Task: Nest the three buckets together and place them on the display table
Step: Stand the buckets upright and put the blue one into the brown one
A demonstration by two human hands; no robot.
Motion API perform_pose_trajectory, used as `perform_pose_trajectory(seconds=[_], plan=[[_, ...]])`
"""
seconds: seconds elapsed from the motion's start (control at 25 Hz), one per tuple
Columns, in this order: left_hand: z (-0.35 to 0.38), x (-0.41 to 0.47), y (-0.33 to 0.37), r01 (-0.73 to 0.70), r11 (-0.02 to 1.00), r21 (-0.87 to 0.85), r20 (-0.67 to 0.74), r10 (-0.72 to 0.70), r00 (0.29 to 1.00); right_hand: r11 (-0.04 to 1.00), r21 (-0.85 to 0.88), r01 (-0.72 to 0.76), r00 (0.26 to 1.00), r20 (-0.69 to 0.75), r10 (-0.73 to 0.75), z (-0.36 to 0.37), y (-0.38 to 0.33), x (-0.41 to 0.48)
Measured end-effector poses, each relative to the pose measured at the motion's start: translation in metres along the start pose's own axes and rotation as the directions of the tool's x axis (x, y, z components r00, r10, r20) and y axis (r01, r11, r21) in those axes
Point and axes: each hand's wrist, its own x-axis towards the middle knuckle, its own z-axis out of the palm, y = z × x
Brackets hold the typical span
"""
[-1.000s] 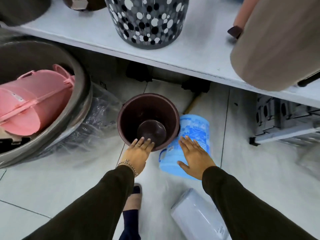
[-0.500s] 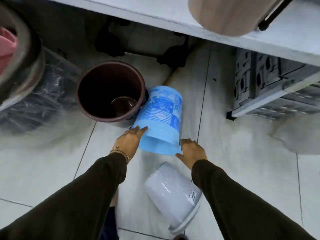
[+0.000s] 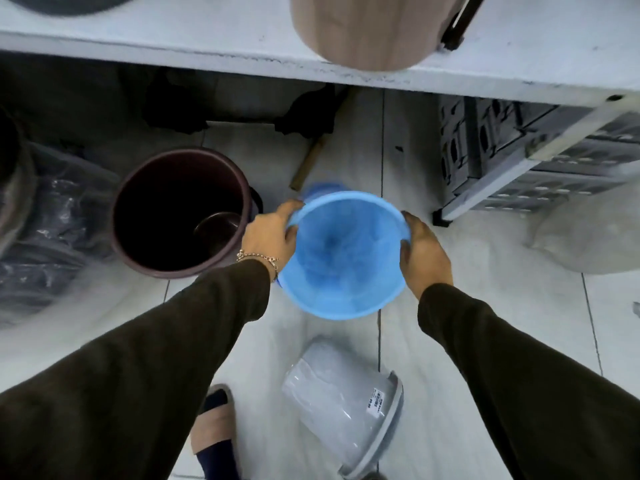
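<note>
Both hands, left (image 3: 268,237) and right (image 3: 424,252), now grip blue bucket (image 3: 346,258) rim, lifted upright; earlier on side.

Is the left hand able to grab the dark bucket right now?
Probably not yet: the left hand is gripping the blue bucket with the right hand. Once freed, the dark bucket stands open beside it, with nothing between.
</note>
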Motion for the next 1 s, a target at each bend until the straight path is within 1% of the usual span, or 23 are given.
perform_pose_trajectory(seconds=[0.12,0.2,0.24,0.28,0.36,0.4,0.44,0.48,0.52,0.64,0.68,0.76,0.88,0.92,1.0], plan=[[0.016,0.028,0.033,0.112,0.987,-0.113,0.052,-0.107,0.993,0.994,-0.103,-0.021,0.994,0.108,0.033,-0.025,0.018,0.011],[0.037,0.038,0.045,0.228,0.957,-0.18,0.099,-0.213,0.972,0.991,-0.083,-0.106,0.987,0.114,0.115,-0.03,0.041,0.004],[0.044,0.043,0.047,0.295,0.926,-0.234,0.122,-0.273,0.954,0.99,-0.05,-0.128,0.987,0.089,0.132,-0.029,0.051,-0.003],[0.052,0.047,0.048,0.365,0.876,-0.314,0.15,-0.334,0.93,0.991,-0.02,-0.129,0.99,0.05,0.13,-0.028,0.059,-0.009],[0.063,0.053,0.049,0.475,0.723,-0.501,0.238,-0.413,0.879,0.994,-0.004,-0.11,0.994,0.009,0.11,-0.025,0.068,-0.018],[0.065,0.053,0.051,0.505,0.656,-0.561,0.293,-0.413,0.862,0.995,-0.001,-0.104,0.994,0.012,0.104,-0.025,0.069,-0.019],[0.067,0.052,0.053,0.519,0.62,-0.589,0.345,-0.389,0.854,0.994,0.012,-0.109,0.994,0.025,0.108,-0.025,0.069,-0.019],[0.068,0.049,0.055,0.514,0.624,-0.588,0.378,-0.35,0.857,0.993,0.026,-0.117,0.992,0.045,0.116,-0.027,0.068,-0.019],[0.067,0.044,0.057,0.486,0.666,-0.567,0.381,-0.311,0.871,0.992,0.032,-0.12,0.991,0.065,0.117,-0.031,0.066,-0.019],[0.055,0.021,0.054,0.354,0.843,-0.405,0.319,-0.233,0.919,0.996,-0.014,-0.09,0.992,0.09,0.091,-0.046,0.058,-0.026],[0.049,0.008,0.051,0.316,0.88,-0.355,0.303,-0.211,0.929,0.997,-0.038,-0.066,0.994,0.084,0.069,-0.051,0.055,-0.031],[0.037,-0.025,0.046,0.274,0.901,-0.335,0.285,-0.18,0.941,0.993,-0.122,-0.004,0.998,0.067,0.012,-0.062,0.048,-0.045],[0.03,-0.092,0.035,0.274,0.885,-0.377,0.276,-0.175,0.945,0.945,-0.305,0.119,0.992,0.069,-0.103,-0.066,0.046,-0.084],[0.033,-0.119,0.031,0.28,0.886,-0.369,0.282,-0.181,0.942,0.93,-0.334,0.151,0.987,0.104,-0.123,-0.062,0.05,-0.102],[0.049,-0.174,0.025,0.322,0.886,-0.334,0.317,-0.216,0.923,0.915,-0.355,0.193,0.964,0.245,-0.108,-0.047,0.064,-0.136]])
